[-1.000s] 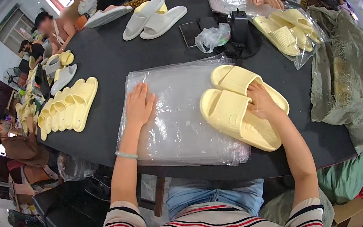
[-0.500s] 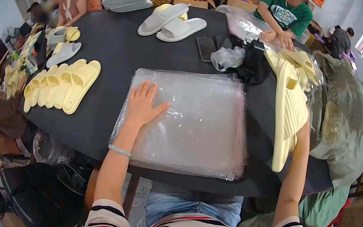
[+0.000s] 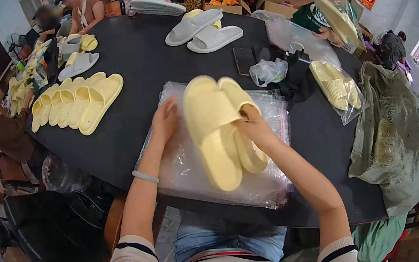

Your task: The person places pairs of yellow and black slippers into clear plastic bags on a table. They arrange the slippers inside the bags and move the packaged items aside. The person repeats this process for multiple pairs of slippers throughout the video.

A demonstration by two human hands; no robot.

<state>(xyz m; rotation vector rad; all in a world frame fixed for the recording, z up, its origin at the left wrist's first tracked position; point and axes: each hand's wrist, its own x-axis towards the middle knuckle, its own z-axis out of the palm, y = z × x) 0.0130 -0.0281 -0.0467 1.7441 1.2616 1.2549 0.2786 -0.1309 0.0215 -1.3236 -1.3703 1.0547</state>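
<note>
"Where is the pair?"

"The yellow slippers (image 3: 219, 135) are over the stack of clear plastic (image 3: 174, 163), toes away from the person, the left one partly covering the right one. I can't tell whether the soles touch the plastic."

"And the fingers?"

"On the right hand (image 3: 256, 126) they're clamped on the pair, at the strap opening of the right slipper. The left hand (image 3: 165, 120) is just beside the pair, over the stack's far left part, fingers bent. Whether they pinch any film, I can't tell."

"Which step would you call this?"

"I'd judge it as placing the pair over the plastic. A next move would call for a one-handed grip that holds both slippers together, and a light touch from the left hand, since thin film probably slips and clings."

"What about materials?"

"The slippers look like soft moulded foam: matt, thick-soled, rounded at the ends, with fine ribs across the broad straps. The plastic is glossy, its edges ragged where layers overlap. The desk (image 3: 134, 61) is smooth and black. At the right, a coarse woven sack (image 3: 401, 145) sags in creases, near a bagged yellow pair (image 3: 334, 88)."
</note>
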